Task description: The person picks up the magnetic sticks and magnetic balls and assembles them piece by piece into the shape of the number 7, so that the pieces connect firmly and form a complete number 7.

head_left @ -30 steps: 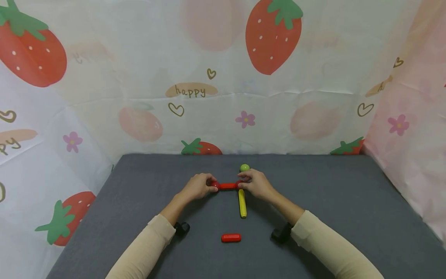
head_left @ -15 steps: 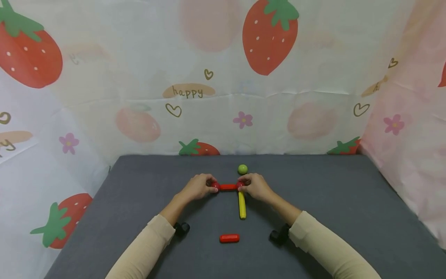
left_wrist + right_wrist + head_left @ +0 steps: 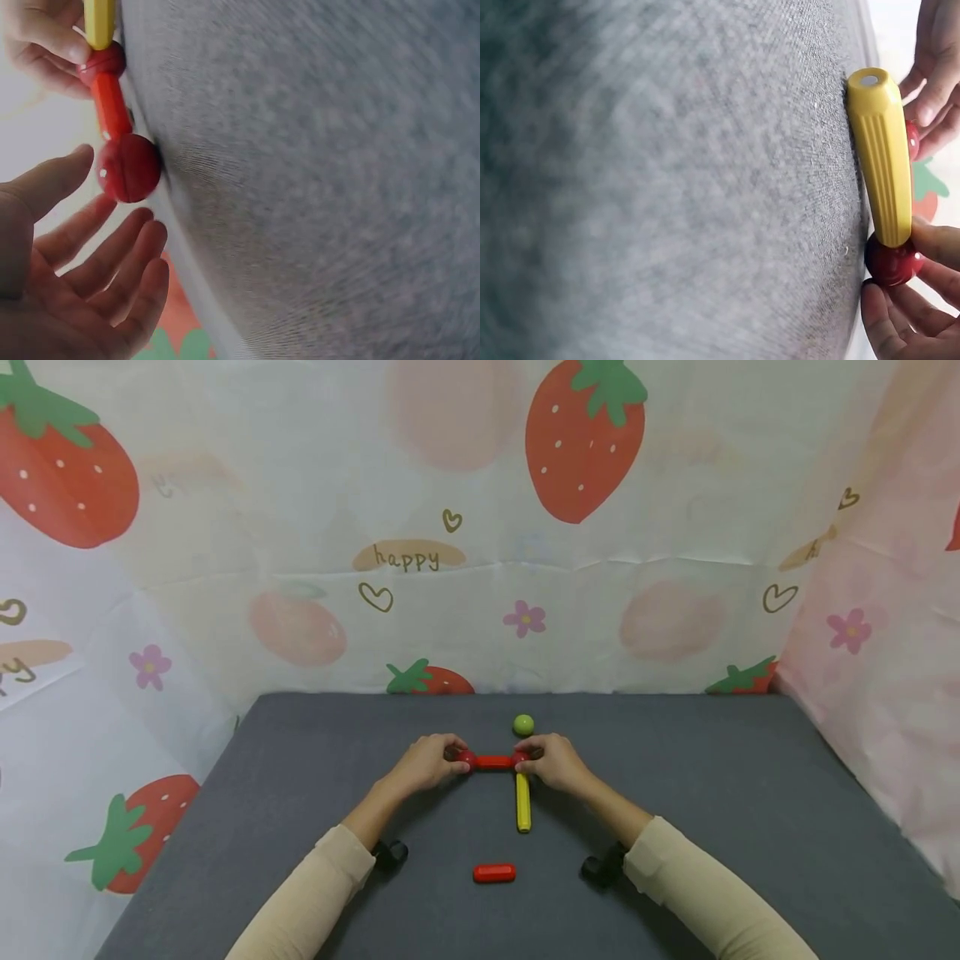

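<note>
Two red balls stand at either end of a short red bar (image 3: pixel 493 762) on the grey table. My left hand (image 3: pixel 426 762) has its thumb and fingers around the left red ball (image 3: pixel 130 169). At the other end, my right hand (image 3: pixel 553 762) pinches the right red ball (image 3: pixel 893 259) between thumb and fingers. A ridged yellow bar (image 3: pixel 883 161), with a hole in its end, runs from this ball toward the person. Its far end meets the ball in the right wrist view.
A green ball (image 3: pixel 523 725) lies just beyond the right red ball. Nearer the person, a loose red bar (image 3: pixel 494 873) lies crosswise between the forearms. A strawberry-patterned cloth (image 3: pixel 570 635) hangs behind the grey table (image 3: pixel 675 760).
My right hand has come slightly nearer the person, bringing the right red ball against the yellow bar's end and uncovering the green ball. My left hand stays in place.
</note>
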`<state>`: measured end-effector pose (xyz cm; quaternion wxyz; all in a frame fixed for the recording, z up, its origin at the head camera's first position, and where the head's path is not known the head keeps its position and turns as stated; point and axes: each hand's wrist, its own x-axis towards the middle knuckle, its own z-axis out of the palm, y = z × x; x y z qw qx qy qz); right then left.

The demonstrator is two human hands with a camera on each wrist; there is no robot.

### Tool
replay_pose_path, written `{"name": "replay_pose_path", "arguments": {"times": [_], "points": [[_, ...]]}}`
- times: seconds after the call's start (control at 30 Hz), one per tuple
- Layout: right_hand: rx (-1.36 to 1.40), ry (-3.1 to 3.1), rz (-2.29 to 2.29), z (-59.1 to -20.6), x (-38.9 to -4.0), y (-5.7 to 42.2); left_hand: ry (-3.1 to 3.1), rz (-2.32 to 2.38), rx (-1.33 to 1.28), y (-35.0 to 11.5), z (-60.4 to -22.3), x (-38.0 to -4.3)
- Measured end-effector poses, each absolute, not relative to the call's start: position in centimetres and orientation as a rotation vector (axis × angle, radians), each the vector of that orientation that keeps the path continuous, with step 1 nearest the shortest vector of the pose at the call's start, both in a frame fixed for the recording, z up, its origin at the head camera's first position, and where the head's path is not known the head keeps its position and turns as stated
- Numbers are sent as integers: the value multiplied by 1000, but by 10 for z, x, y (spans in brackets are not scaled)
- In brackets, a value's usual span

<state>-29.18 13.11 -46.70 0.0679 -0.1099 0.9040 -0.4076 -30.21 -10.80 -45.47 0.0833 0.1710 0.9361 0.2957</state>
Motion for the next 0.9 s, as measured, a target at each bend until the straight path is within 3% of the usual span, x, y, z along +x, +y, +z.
{"name": "replay_pose_path", "arguments": {"times": [0.37, 0.9], "points": [[-332, 2719, -1232, -469, -292, 136, 2822, 884, 557, -96, -441, -274], [-309, 2719, -1222, -469, -291, 143, 2616, 606, 869, -84, -435, -227]]}}
